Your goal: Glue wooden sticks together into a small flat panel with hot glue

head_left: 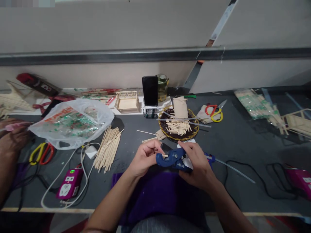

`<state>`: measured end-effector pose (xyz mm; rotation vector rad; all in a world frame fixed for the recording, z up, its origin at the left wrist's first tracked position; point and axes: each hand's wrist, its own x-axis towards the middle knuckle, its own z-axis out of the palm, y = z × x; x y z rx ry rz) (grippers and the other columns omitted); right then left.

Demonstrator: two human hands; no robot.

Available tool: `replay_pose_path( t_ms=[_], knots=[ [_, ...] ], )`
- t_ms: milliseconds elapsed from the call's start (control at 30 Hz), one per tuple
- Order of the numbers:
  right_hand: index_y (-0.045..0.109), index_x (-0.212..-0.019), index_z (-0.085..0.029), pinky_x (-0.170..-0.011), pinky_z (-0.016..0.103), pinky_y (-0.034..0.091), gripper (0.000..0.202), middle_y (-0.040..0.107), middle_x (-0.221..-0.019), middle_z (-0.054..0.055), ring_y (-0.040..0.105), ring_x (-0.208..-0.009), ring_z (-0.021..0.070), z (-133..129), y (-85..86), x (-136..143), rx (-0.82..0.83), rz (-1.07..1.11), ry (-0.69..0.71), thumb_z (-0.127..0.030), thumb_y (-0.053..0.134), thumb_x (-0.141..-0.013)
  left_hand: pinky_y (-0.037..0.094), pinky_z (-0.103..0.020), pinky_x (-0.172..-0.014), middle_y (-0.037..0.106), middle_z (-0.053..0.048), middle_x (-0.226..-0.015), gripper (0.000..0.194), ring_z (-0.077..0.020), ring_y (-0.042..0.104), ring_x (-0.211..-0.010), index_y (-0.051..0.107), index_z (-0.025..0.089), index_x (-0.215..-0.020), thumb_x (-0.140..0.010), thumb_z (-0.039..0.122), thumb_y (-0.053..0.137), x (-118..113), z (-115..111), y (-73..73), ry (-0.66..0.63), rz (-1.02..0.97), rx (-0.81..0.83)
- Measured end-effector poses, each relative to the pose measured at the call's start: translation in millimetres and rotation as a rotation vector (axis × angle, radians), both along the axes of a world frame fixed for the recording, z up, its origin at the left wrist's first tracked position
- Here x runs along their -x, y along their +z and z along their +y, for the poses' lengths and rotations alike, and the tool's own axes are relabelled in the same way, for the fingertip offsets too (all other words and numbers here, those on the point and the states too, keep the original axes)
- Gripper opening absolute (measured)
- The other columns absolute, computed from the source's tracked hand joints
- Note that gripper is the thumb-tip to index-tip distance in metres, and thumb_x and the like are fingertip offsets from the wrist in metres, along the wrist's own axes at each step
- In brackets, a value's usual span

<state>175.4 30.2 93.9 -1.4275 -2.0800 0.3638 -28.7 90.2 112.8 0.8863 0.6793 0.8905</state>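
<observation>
My right hand (198,163) is closed around the handles of a blue pipe cutter (170,158), above the purple cloth (155,191) at the table's front edge. A short wooden stick (166,156) shows in the cutter's curved jaw. The fingertips of my left hand (148,157) pinch around its other end, mostly hidden by the fingers. Just right of my right hand lies a blue glue gun (210,158) with a clear glue stick out of its back. Beyond the hands a woven basket (161,129) holds many short cut sticks (178,126).
Long wooden sticks (108,149) lie left, near a plastic bag (73,124) and a purple power strip (70,183) with looping cords. A phone (150,90) stands behind. Scissors (215,113) lie beyond the basket. Another person's hand (14,136) is at far left.
</observation>
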Motion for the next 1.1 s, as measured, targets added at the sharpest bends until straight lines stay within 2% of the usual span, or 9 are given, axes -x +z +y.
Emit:
replay_pose_path(
  t_ms=[167, 433, 867, 1100],
  knots=[
    [0.03, -0.145, -0.019, -0.091, 0.048, 0.045, 0.082, 0.048, -0.116, 0.014, 0.049, -0.107, 0.031, -1.6, -1.1, -0.6, 0.027, 0.001, 0.035, -0.02, 0.058, -0.067, 0.034, -0.018, -0.049, 0.054, -0.001, -0.06, 0.031, -0.0077, 0.044, -0.052, 0.061, 0.014, -0.061, -0.06, 0.034, 0.084, 1.6, 4.8, 8.0, -0.136, -0.037, 0.124],
    [0.028, -0.146, -0.02, -0.089, 0.047, 0.045, 0.087, 0.048, -0.116, 0.013, 0.049, -0.106, 0.0307, -2.8, -5.9, -2.6, 0.037, 0.013, 0.049, -0.016, 0.057, -0.065, 0.033, -0.018, -0.049, 0.053, 0.0, -0.06, 0.032, -0.0065, 0.043, -0.052, 0.056, 0.013, -0.06, -0.059, 0.03, 0.083, 3.8, 11.6, 9.4, -0.238, -0.005, 0.206],
    [0.029, -0.146, -0.022, -0.084, 0.044, 0.049, 0.082, 0.054, -0.112, 0.013, 0.053, -0.101, 0.0285, -0.6, -8.3, -2.6, 0.026, 0.077, 0.096, -0.015, 0.057, -0.069, 0.028, -0.018, -0.047, 0.054, 0.001, -0.06, 0.031, -0.0059, 0.042, -0.052, 0.056, 0.014, -0.064, -0.06, 0.029, 0.083, 4.2, 15.7, 2.0, -0.287, -0.008, 0.232],
    [0.042, -0.136, -0.018, -0.081, 0.037, 0.052, 0.063, 0.063, -0.11, 0.013, 0.061, -0.098, 0.0264, 2.9, -8.5, -3.4, 0.064, 0.101, 0.09, -0.022, 0.059, -0.076, 0.027, -0.017, -0.044, 0.053, 0.002, -0.058, 0.031, -0.0044, 0.043, -0.048, 0.056, 0.013, -0.063, -0.059, 0.026, 0.084, -4.3, 20.0, 8.2, -0.284, -0.026, 0.279]
  ],
)
